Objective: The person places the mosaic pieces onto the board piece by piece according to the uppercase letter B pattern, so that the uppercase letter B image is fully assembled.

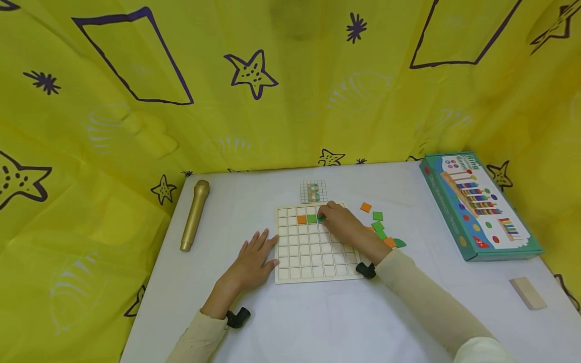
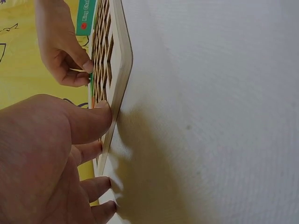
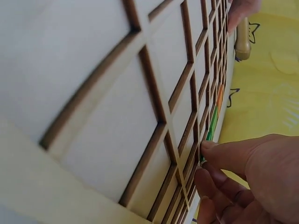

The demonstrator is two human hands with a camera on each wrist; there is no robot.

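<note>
A pale wooden grid board [image 1: 295, 262] lies flat on the table, with an orange square tile [image 1: 301, 220] and a light green square tile [image 1: 311, 219] side by side in its second row. Just right of them, my right hand [image 1: 342, 224] pinches a darker green tile [image 1: 321, 219] against the board; the fingers hide most of its shape. In the right wrist view the thumb [image 3: 224, 151] presses on that tile at the grid. My left hand [image 1: 251, 259] touches the board's left edge with fingers spread, the thumb [image 2: 93, 122] resting on the rim in the left wrist view.
Behind the board lies a pattern card [image 1: 313, 191]. Loose orange [image 1: 365, 207] and green tiles [image 1: 378, 216] lie to its right. A gold microphone [image 1: 195, 217] is at left; a game box [image 1: 481, 206] and a wooden block [image 1: 528, 293] are at right. A yellow curtain [image 1: 290, 126] hangs behind.
</note>
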